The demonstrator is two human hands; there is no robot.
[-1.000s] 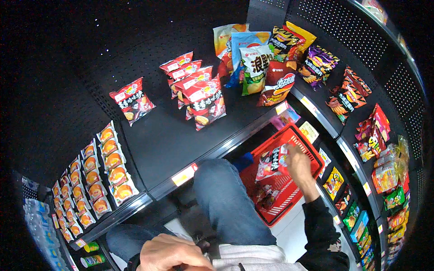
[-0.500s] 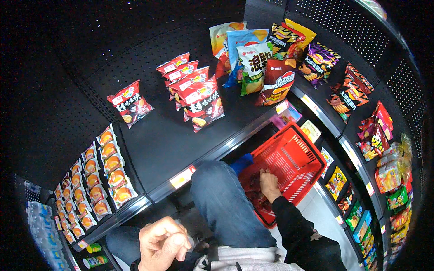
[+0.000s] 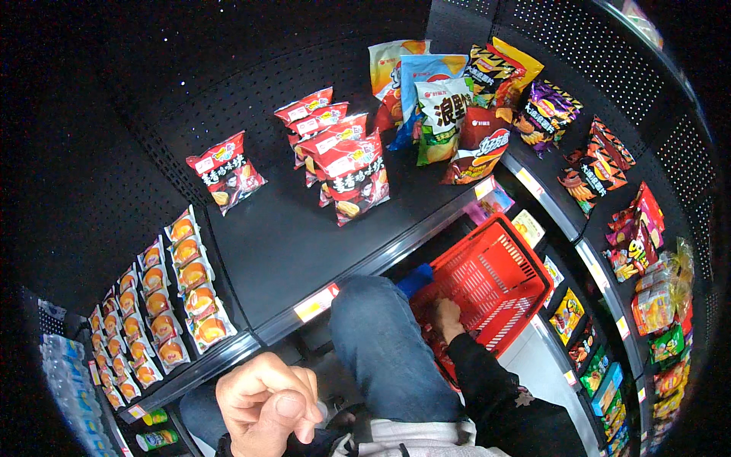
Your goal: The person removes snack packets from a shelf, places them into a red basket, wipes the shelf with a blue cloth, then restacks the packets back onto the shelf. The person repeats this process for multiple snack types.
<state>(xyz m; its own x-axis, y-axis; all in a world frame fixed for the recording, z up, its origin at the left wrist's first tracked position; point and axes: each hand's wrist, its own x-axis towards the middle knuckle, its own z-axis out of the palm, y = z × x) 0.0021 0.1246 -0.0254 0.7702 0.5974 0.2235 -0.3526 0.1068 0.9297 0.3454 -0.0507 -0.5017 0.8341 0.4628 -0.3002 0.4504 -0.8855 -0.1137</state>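
My right hand (image 3: 448,316) reaches down into a red plastic shopping basket (image 3: 525,305), beside dark red glossy packets (image 3: 436,340) at its near left side. Its fingers are mostly hidden in shadow, so a grip does not show. Above my left thigh, my left hand (image 3: 268,402) is curled into a loose fist, thumb over the fingers, with nothing visible in it. On the shelf ahead, several red snack bags (image 3: 356,179) stand in a row front to back. One similar red bag (image 3: 226,172) stands apart to their left.
Round packaged buns (image 3: 199,298) fill rows at the left. Larger chip bags (image 3: 444,114) stand at the shelf's right corner. A metal shelf edge with a price tag (image 3: 317,302) runs before my knee (image 3: 381,335). More snack packets (image 3: 566,314) line the right shelves.
My right hand has moved slightly lower and left inside the basket, toward the dark red packets. My left hand stays curled, slightly higher in view. The whole view has shifted a little.
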